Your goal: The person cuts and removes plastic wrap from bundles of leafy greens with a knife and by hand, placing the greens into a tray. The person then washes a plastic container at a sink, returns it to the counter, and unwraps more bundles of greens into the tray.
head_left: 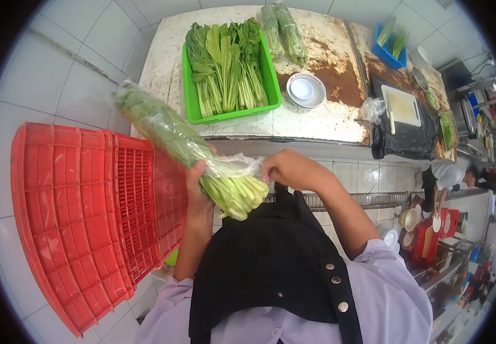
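A long bundle of leafy greens (173, 132) in a clear plastic bag lies tilted across my front, pale cut stems toward me and leaves up to the left. My left hand (197, 182) is wrapped round its stem end from below. At the bag's open mouth, my right hand (287, 170) pinches the edge of the plastic bag (242, 164) beside the stems. Just beyond, a green tray (232, 114) on the worktop holds similar loose leafy greens (225, 69), laid side by side.
Red plastic crates (70, 212) stand at my left. On the stained worktop (168, 40) are more bagged greens (287, 34), white bowls (305, 90), a cutting board (403, 106) with a knife (392, 122), and a blue basket (387, 53). Another person (447, 176) bends at the far right.
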A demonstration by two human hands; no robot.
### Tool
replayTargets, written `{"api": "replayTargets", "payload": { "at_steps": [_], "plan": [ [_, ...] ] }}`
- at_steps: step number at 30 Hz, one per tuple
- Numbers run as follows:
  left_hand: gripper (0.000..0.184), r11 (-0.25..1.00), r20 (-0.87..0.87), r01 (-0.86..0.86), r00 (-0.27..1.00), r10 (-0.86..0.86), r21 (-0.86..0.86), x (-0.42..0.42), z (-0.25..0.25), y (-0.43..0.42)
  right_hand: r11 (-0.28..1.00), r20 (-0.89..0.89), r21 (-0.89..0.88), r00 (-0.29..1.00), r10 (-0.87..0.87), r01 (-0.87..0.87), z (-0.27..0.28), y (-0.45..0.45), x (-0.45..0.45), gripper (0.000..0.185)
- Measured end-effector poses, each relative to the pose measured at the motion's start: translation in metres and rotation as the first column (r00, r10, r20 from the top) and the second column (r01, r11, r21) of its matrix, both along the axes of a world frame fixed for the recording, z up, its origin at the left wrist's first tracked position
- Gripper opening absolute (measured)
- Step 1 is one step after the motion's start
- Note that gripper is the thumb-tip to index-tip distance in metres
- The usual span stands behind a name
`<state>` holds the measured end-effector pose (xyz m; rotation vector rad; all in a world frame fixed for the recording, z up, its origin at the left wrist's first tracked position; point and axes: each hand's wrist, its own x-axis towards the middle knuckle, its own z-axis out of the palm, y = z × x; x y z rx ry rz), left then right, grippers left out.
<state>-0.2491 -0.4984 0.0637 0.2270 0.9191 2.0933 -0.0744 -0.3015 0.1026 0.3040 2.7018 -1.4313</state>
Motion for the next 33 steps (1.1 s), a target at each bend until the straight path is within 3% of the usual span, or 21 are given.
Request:
{"api": "replayTargets", "payload": {
  "at_steps": [1,2,5,7,8,10,11,12,13,14,15,16,19,20,22,24,26,29,31,33],
  "plan": [
    [0.064,1.0,0.041,0.012,0.999,-0.011,-0.007,0.002,0.019,0.0,0.997,-0.104,-0.076,0.994,-0.023,0.015,-0.006,-0.003,0.003,0.016],
    [0.07,1.0,0.082,0.023,0.996,-0.021,-0.018,0.003,0.028,-0.002,0.996,-0.195,-0.042,0.977,-0.089,0.082,-0.009,-0.009,0.005,0.017],
    [0.096,0.949,0.093,0.229,0.963,-0.253,0.216,-0.018,-0.008,-0.004,0.953,-0.416,0.012,0.868,-0.27,0.302,-0.019,-0.029,0.004,0.02],
    [0.098,0.873,0.113,0.387,0.893,-0.435,0.299,-0.018,-0.016,-0.005,0.885,-0.476,0.008,0.78,-0.406,0.466,-0.025,-0.043,-0.001,0.021],
    [0.099,0.83,0.142,0.445,0.847,-0.512,0.337,-0.012,-0.018,-0.007,0.863,-0.408,-0.037,0.781,-0.473,0.503,-0.024,-0.045,-0.001,0.019],
    [0.096,0.777,0.279,0.505,0.737,-0.615,0.377,-0.004,-0.026,-0.013,0.697,-0.252,-0.484,0.679,-0.69,0.529,-0.038,-0.05,-0.007,0.019],
    [0.096,0.752,0.347,0.528,0.672,-0.654,0.395,0.0,-0.03,-0.016,0.548,-0.147,-0.669,0.632,-0.761,0.503,-0.041,-0.052,-0.011,0.02],
    [0.095,0.744,0.381,0.542,0.641,-0.667,0.39,0.004,-0.036,-0.021,0.313,0.056,-0.821,0.613,-0.788,0.478,-0.02,-0.055,-0.011,0.021],
    [0.094,0.738,0.416,0.553,0.61,-0.675,0.387,0.008,-0.038,-0.022,0.3,0.049,-0.857,0.647,-0.761,0.418,-0.019,-0.054,-0.008,0.02],
    [0.098,0.667,0.457,0.514,0.487,-0.744,0.539,0.011,-0.041,-0.019,0.283,0.044,-0.889,0.682,-0.73,0.36,-0.02,-0.05,0.0,0.019],
    [0.098,0.606,0.425,0.567,0.433,-0.795,0.557,0.01,-0.04,-0.02,0.264,0.037,-0.915,0.716,-0.697,0.304,-0.019,-0.049,0.005,0.019],
    [0.098,0.543,0.392,0.613,0.376,-0.84,0.574,0.01,-0.038,-0.021,0.203,0.108,-0.904,0.661,-0.743,0.376,0.001,-0.058,0.002,0.016],
    [0.103,0.405,0.332,0.717,0.25,-0.909,0.567,0.0,-0.051,-0.028,0.119,0.149,-0.944,0.721,-0.677,0.307,0.025,-0.061,0.004,0.015],
    [0.104,0.384,0.348,0.763,0.222,-0.911,0.519,-0.009,-0.057,-0.031,0.171,0.13,-0.928,0.718,-0.683,0.331,0.029,-0.062,0.003,0.015],
    [0.111,0.474,0.374,0.767,0.325,-0.869,0.433,-0.003,-0.019,-0.03,0.281,0.084,-0.883,0.715,-0.694,0.376,0.036,-0.059,-0.001,0.014],
    [0.108,0.469,0.408,0.766,0.295,-0.864,0.44,-0.005,-0.016,-0.032,0.316,0.047,-0.861,0.682,-0.73,0.398,0.051,-0.05,0.001,0.013],
    [0.102,0.414,0.39,0.821,0.259,-0.884,0.394,-0.012,-0.015,-0.033,0.299,0.043,-0.862,0.647,-0.761,0.409,0.06,-0.038,0.001,0.012],
    [0.085,0.237,0.275,0.946,0.173,-0.946,0.221,-0.028,-0.022,-0.033,0.299,-0.052,-0.867,0.526,-0.849,0.398,0.067,-0.02,-0.001,0.015],
    [0.073,0.106,0.164,0.99,0.09,-0.982,0.097,-0.028,-0.035,-0.031,0.239,-0.076,-0.845,0.334,-0.94,0.479,0.08,0.006,0.007,0.018],
    [0.067,0.071,0.148,0.996,0.063,-0.987,0.045,-0.025,-0.035,-0.033,0.25,-0.153,-0.864,0.244,-0.957,0.437,0.072,0.051,0.033,0.022]
  ]
}}
